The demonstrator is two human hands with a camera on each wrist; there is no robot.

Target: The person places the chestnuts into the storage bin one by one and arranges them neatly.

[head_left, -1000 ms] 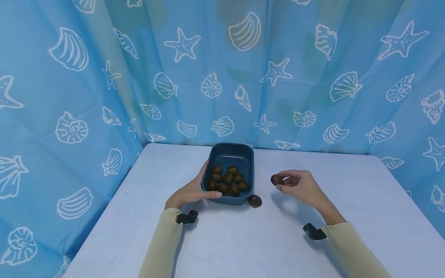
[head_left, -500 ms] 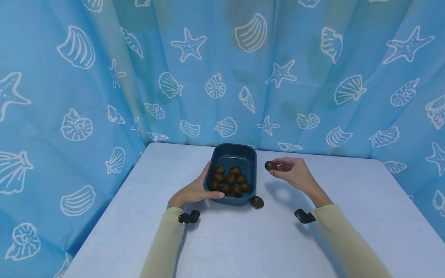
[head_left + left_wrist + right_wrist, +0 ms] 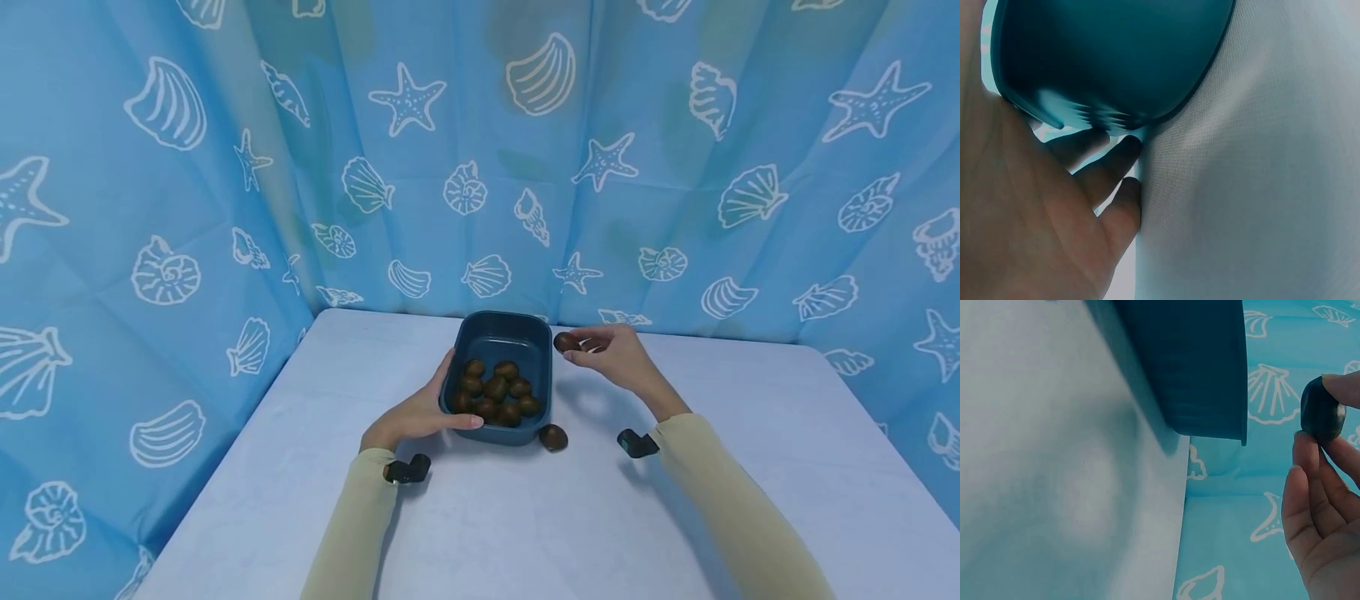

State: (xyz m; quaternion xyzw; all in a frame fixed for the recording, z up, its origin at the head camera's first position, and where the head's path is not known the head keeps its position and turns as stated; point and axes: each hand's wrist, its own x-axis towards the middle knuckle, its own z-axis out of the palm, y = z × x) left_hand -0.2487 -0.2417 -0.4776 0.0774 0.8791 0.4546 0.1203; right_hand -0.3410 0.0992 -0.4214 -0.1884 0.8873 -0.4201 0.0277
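A dark blue rectangular container (image 3: 506, 343) stands on the table, with several brown chestnuts (image 3: 495, 388) gathered in its near half. My left hand (image 3: 416, 417) holds its near left corner, the thumb over the front rim and the fingers along the side. In the left wrist view those fingers (image 3: 1110, 175) reach along the container's wall (image 3: 1110, 56). Just right of the far right rim, my right hand (image 3: 615, 358) pinches one chestnut (image 3: 566, 342) between thumb and fingertips. The right wrist view shows this chestnut (image 3: 1322, 412) raised beside the container. Another chestnut (image 3: 553, 437) lies by the near right corner.
A white cloth covers the table (image 3: 480, 525). Behind and to the left hangs a blue curtain (image 3: 465, 125) with white shells and starfish, close to the table's back edge. Small black cameras (image 3: 408, 469) sit on both wrists.
My right hand has moved left and away from me with the chestnut, up to the container's far right side. The left hand has kept its hold on the container.
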